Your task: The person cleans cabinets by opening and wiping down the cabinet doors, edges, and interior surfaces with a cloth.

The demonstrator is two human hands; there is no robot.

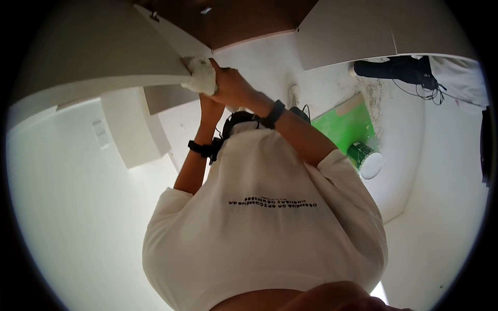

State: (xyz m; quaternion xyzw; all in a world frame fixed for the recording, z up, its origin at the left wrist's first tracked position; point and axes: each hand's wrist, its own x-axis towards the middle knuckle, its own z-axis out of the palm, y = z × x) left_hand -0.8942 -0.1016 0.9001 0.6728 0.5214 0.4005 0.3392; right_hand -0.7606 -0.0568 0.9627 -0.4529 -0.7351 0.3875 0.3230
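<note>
A crumpled white cloth (pixel 201 76) with grey smudges sits against the end of a pale panel edge (pixel 129 81). My right hand (pixel 231 85) is closed on it, thumb side up, a dark band around the wrist. Just below and partly behind it is my left hand (pixel 211 105). The right hand and the cloth hide its fingers, so I cannot see what it grips. A black band circles my left wrist too.
A brown cabinet interior (pixel 249 23) opens ahead, with pale panels (pixel 347 36) beside it. On the floor to the right, a green paint bucket (pixel 364 160) with a white lid adjoins a green sheet (pixel 345 124). Another person in dark trousers (pixel 397 70) is at far right.
</note>
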